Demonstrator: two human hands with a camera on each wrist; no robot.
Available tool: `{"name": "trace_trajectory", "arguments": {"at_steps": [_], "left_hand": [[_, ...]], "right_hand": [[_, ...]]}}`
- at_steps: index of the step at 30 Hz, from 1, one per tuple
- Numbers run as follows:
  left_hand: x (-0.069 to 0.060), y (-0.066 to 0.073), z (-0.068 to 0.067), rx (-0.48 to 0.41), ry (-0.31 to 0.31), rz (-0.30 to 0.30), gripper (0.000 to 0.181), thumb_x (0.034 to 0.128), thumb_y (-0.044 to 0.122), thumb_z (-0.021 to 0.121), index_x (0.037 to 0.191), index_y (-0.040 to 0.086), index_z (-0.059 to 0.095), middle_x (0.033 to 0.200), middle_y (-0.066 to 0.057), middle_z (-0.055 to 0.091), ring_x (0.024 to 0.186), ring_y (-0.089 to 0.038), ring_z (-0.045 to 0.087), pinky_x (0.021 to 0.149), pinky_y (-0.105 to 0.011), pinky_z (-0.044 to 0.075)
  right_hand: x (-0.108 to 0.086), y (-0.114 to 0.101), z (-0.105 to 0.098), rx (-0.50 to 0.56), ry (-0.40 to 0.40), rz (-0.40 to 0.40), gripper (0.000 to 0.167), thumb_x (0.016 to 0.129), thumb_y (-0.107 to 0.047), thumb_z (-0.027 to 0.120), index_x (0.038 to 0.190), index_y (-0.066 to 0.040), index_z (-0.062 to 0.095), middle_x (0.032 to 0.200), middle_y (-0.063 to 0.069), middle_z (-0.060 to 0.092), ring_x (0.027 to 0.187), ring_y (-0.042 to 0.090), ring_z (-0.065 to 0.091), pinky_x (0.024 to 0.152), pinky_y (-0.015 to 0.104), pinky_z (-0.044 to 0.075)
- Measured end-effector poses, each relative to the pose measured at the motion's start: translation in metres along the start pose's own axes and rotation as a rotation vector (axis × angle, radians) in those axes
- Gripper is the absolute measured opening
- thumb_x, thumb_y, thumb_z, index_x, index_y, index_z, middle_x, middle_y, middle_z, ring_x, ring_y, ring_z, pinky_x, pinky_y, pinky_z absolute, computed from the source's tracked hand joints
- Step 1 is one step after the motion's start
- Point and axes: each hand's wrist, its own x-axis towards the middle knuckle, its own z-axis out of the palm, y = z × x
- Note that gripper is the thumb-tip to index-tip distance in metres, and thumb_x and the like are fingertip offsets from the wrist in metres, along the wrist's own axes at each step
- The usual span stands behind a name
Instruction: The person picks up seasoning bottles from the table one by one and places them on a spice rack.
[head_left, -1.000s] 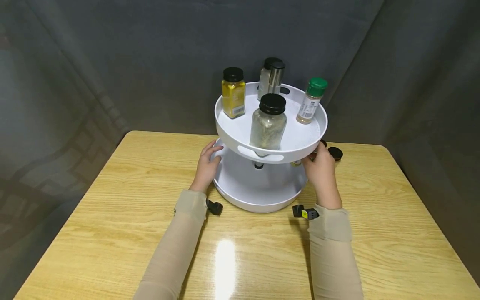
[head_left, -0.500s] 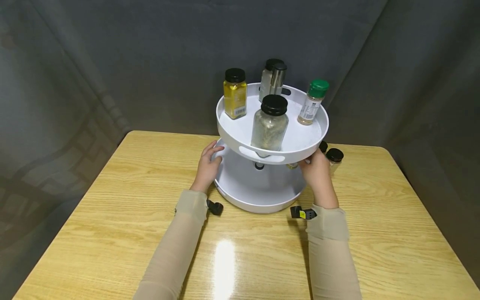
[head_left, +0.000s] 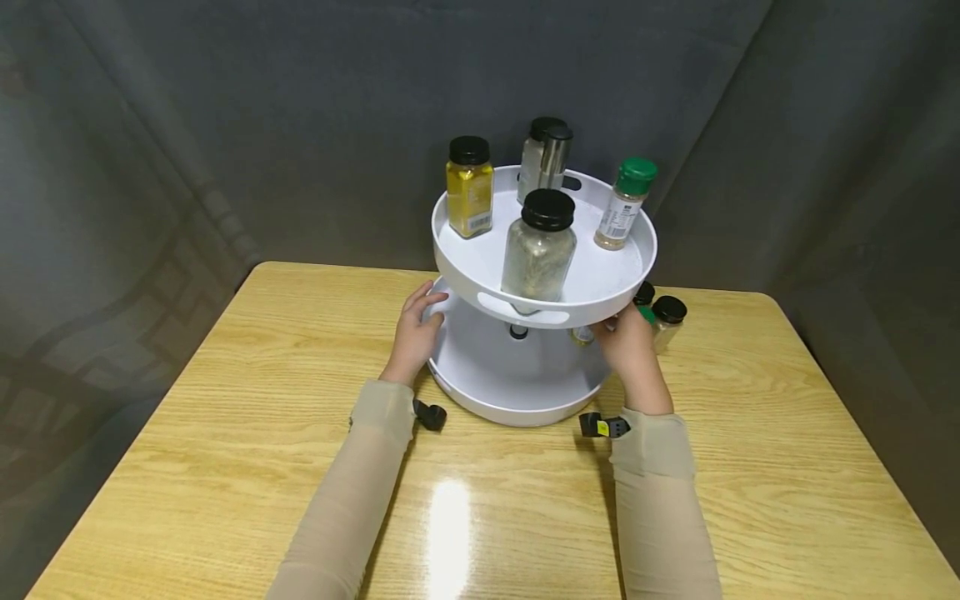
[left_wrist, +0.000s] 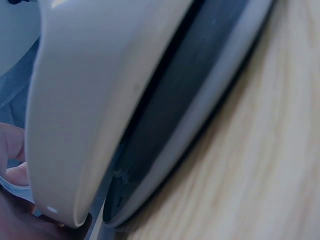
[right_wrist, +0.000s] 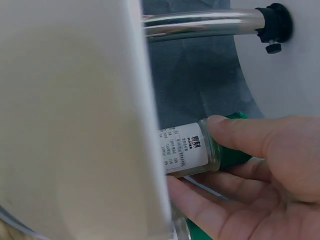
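Observation:
A white two-tier turntable (head_left: 525, 379) stands on the table. My left hand (head_left: 414, 337) holds its lower rim at the left, with fingertips (left_wrist: 12, 142) showing past the wall in the left wrist view. My right hand (head_left: 632, 350) reaches between the tiers from the right. It pinches a small spice jar (right_wrist: 187, 150) near its green cap (right_wrist: 235, 157), thumb on one side and fingers on the other. The lower tray's wall hides the jar's far end in the right wrist view. Another green-capped jar (right_wrist: 197, 231) shows below those fingers.
On the upper tier stand a yellow spice jar (head_left: 469, 196), a large clear jar (head_left: 536, 258), a green-capped shaker (head_left: 621, 212) and a metal-topped container (head_left: 553, 158). Black-lidded jars (head_left: 669, 311) are beyond my right hand. A metal post (right_wrist: 205, 25) joins the tiers.
My right hand has moved a little left and inward under the upper tier, uncovering more of the jars at the right. My left hand stays at the rim.

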Motion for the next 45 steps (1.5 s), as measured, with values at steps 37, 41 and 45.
{"name": "trace_trajectory", "arguments": {"at_steps": [37, 41, 45], "left_hand": [[0.0, 0.002, 0.0, -0.015, -0.003, -0.021, 0.033, 0.0976, 0.001, 0.052, 0.129, -0.003, 0.065, 0.161, -0.008, 0.036, 0.152, -0.028, 0.025, 0.125, -0.039, 0.018], [0.0, 0.002, 0.0, -0.017, -0.002, -0.023, 0.033, 0.098, 0.001, 0.052, 0.128, -0.003, 0.065, 0.161, -0.007, 0.036, 0.152, -0.028, 0.025, 0.125, -0.039, 0.018], [0.0, 0.001, 0.0, -0.023, -0.005, -0.03, 0.033, 0.0987, 0.001, 0.051, 0.129, -0.002, 0.065, 0.161, -0.007, 0.036, 0.152, -0.028, 0.024, 0.125, -0.039, 0.018]], "right_hand": [[0.002, 0.012, 0.007, -0.002, -0.012, 0.052, 0.044, 0.099, -0.002, 0.055, 0.137, 0.017, 0.043, 0.123, 0.04, 0.055, 0.114, 0.053, 0.056, 0.099, 0.06, 0.05], [0.002, 0.011, 0.007, -0.012, -0.014, 0.053, 0.043, 0.099, -0.004, 0.055, 0.135, 0.016, 0.045, 0.121, 0.038, 0.056, 0.112, 0.052, 0.058, 0.096, 0.06, 0.051], [0.002, 0.011, 0.007, -0.019, -0.021, 0.059, 0.044, 0.1, -0.006, 0.056, 0.137, 0.015, 0.044, 0.121, 0.038, 0.057, 0.112, 0.051, 0.058, 0.094, 0.06, 0.051]]}}
